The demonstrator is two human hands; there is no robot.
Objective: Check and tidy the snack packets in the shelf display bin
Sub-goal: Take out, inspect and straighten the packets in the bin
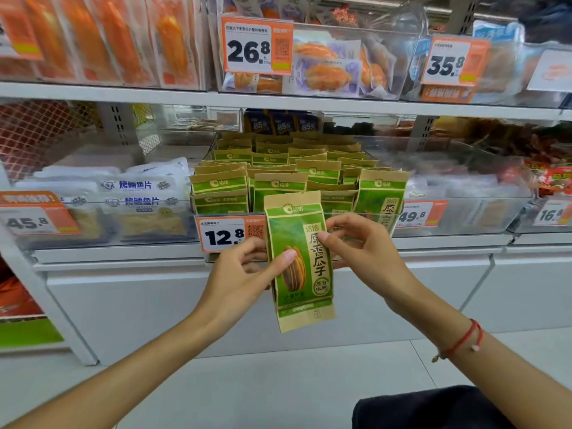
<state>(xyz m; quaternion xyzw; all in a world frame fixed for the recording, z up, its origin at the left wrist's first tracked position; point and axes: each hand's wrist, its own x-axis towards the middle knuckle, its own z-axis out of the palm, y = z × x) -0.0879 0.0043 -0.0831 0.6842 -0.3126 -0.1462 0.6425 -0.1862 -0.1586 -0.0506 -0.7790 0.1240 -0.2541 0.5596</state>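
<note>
We hold one green packet (pixel 298 261) upright before the display bin (pixel 383 222): left hand (pixel 244 274) and right hand (pixel 362 246) fingers pinch its edges.

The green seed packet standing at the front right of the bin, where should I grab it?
Pinch the brown folded top of that front-right packet from above. It stands upright with its top free, while neighbours and the clear bin wall cover its lower part.
</note>
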